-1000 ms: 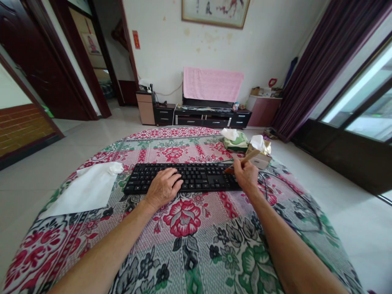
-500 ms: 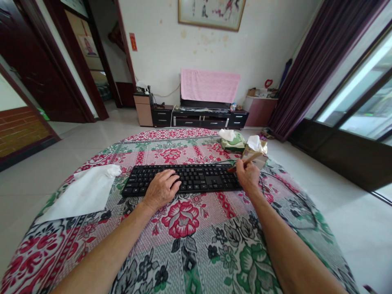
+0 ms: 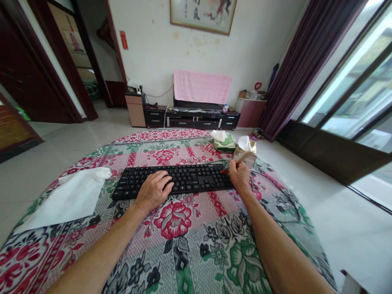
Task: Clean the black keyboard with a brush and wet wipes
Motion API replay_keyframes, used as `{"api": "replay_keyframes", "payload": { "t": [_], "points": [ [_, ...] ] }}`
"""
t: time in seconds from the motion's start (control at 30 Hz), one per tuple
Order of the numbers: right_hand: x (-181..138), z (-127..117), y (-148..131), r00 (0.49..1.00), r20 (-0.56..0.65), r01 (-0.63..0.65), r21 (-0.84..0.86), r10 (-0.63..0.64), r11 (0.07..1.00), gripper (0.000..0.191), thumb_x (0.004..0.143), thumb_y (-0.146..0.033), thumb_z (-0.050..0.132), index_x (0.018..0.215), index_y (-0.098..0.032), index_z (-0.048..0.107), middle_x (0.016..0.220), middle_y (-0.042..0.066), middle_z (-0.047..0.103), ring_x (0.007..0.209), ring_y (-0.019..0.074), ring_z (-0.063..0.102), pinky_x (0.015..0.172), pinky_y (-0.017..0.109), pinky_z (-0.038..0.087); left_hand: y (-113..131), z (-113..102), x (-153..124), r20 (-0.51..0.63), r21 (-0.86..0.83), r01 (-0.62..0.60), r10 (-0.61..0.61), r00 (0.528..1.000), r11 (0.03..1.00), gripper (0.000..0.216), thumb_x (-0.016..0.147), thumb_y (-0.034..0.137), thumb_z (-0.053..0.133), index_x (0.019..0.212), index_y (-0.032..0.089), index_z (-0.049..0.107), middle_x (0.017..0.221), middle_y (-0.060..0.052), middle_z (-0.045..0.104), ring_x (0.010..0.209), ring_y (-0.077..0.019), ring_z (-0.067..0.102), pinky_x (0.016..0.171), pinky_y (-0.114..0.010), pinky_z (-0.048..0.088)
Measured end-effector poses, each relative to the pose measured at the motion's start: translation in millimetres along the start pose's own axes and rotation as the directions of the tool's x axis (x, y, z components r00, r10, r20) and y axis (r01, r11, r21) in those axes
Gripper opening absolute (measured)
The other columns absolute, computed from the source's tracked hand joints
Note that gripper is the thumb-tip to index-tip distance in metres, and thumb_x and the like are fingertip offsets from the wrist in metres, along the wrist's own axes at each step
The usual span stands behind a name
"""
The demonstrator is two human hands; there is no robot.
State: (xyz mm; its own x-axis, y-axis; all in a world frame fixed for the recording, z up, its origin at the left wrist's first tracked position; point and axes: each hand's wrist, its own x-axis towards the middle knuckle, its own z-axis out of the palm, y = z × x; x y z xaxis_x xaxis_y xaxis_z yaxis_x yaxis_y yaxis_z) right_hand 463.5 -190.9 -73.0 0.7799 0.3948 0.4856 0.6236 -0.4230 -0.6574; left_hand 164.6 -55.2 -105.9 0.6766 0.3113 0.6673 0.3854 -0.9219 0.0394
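A black keyboard [image 3: 186,178] lies on the patterned tablecloth in front of me. My left hand [image 3: 154,188] rests flat across its left-middle keys, palm down, fingers apart. At the keyboard's right end, my right hand [image 3: 239,174] is closed around a slim wooden-handled brush [image 3: 244,157]. The brush's handle slants up to the right, and its reddish-brown tip is down at the number keys. Part of the brush is hidden by my fingers. A dark cable [image 3: 286,192] loops on the cloth to the right of my right hand.
A white cloth [image 3: 65,200] lies left of the keyboard. Beyond my right hand stand a green tissue box [image 3: 225,142] and a brownish tissue box [image 3: 249,160]. The round table's edge curves around; a low black cabinet [image 3: 192,121] stands by the far wall.
My view has turned slightly to the right, so the whole scene sits further left. The left hand stays flat on the keyboard; the right keeps the brush at its right end.
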Motion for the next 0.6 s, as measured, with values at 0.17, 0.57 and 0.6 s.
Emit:
{"api": "replay_keyframes", "payload": {
  "t": [0.17, 0.57, 0.6],
  "points": [
    [-12.5, 7.4, -9.7, 0.983, 0.105, 0.114, 0.274, -0.148, 0.955, 0.042, 0.082, -0.048, 0.039, 0.067, -0.016, 0.063, 0.064, 0.007, 0.065, 0.065, 0.0200, 0.061, 0.065, 0.027, 0.044, -1.7, 0.9, -0.8, -0.015, 0.001, -0.010, 0.010, 1.000, 1.000, 0.028, 0.091, 0.033, 0.049, 0.100, 0.015, 0.069, 0.110, -0.013, 0.067, 0.105, -0.0254, 0.061, 0.093, -0.043, 0.050],
    [8.6, -7.6, -2.5, 0.998, 0.012, -0.054, 0.040, 0.054, 0.998, 0.042, 0.080, -0.046, 0.042, 0.067, -0.014, 0.067, 0.066, 0.013, 0.068, 0.068, 0.0249, 0.062, 0.063, 0.030, 0.042, 0.5, -0.2, 0.4, 0.015, -0.032, 0.038, -0.038, 0.999, 0.999, 0.029, 0.091, 0.034, 0.048, 0.100, 0.017, 0.070, 0.111, -0.012, 0.066, 0.106, -0.0260, 0.060, 0.095, -0.044, 0.049],
    [8.2, -6.6, -1.9, 0.998, 0.019, -0.062, 0.108, 0.060, 0.992, 0.043, 0.079, -0.047, 0.043, 0.066, -0.015, 0.067, 0.065, 0.011, 0.067, 0.067, 0.0244, 0.062, 0.062, 0.030, 0.042, 0.7, 0.1, 0.2, 0.018, -0.032, 0.042, -0.042, 0.999, 0.999, 0.029, 0.091, 0.034, 0.048, 0.100, 0.017, 0.070, 0.111, -0.012, 0.066, 0.106, -0.0261, 0.060, 0.095, -0.044, 0.049]
  ]
}}
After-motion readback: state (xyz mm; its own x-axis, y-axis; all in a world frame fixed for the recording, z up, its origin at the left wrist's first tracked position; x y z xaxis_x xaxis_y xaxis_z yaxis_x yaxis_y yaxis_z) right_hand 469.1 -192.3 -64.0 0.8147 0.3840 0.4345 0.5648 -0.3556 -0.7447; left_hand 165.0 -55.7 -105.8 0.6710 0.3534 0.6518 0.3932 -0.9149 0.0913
